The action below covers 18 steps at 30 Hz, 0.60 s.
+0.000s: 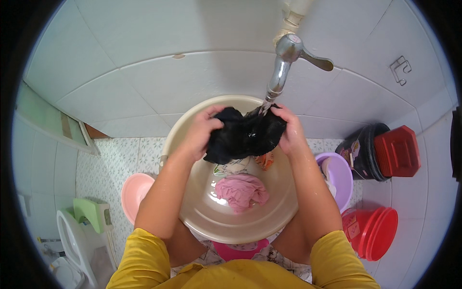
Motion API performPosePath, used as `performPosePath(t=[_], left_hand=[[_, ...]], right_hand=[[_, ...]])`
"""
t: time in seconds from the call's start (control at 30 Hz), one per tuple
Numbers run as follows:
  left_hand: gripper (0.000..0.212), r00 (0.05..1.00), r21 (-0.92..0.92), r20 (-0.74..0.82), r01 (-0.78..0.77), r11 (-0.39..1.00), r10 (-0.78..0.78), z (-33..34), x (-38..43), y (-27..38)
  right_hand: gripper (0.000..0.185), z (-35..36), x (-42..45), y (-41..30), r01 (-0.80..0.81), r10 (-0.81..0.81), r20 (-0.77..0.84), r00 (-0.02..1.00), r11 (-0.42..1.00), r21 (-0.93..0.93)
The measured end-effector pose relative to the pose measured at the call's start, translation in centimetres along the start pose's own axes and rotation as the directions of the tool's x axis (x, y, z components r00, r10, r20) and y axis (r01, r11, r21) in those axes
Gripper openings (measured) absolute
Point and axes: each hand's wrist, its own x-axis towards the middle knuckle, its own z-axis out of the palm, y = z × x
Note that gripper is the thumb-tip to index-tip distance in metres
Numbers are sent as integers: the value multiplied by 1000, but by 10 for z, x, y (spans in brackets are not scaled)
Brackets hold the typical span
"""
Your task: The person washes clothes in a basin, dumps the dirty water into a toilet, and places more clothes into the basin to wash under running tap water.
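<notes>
A wet black cloth garment (245, 135) is stretched between my two hands under a running metal tap (279, 72). My left hand (204, 132) grips its left end, and my right hand (288, 128) grips its right end. Water from the spout falls onto the fabric. Below is a large beige basin (281, 209). A crumpled pink cloth (242, 191) lies in it, with a pale patterned cloth (234, 167) and an orange patterned cloth (265, 161) behind, both partly hidden by the black garment.
To the right are a purple basin (345, 177) holding cloth, a black bucket (357, 151), red octagonal containers (399, 151) and a red bucket (375, 231). On the left stand a pink basin (135, 193) and a green-topped stool (87, 213). A tiled wall (180, 79) rises behind the tap.
</notes>
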Motion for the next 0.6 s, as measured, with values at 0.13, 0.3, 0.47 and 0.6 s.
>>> performPosePath(t=[0.13, 0.3, 0.47, 0.6], left_hand=[[60, 970, -450, 219, 8, 893, 102, -2, -16, 37], [88, 958, 835, 244, -287, 470, 153, -12, -4, -36], [14, 937, 828, 169, -302, 472, 304, 0, 10, -52], [18, 938, 683, 63, -291, 670, 342, -15, 19, -44]], right_hand=[[32, 1, -14, -16, 134, -133, 126, 983, 991, 6], [82, -14, 4, 33, -4, 78, 207, 975, 942, -336], [98, -18, -10, 63, 191, -76, 181, 981, 171, -967], [80, -24, -8, 69, 181, 45, 177, 983, -130, -975]])
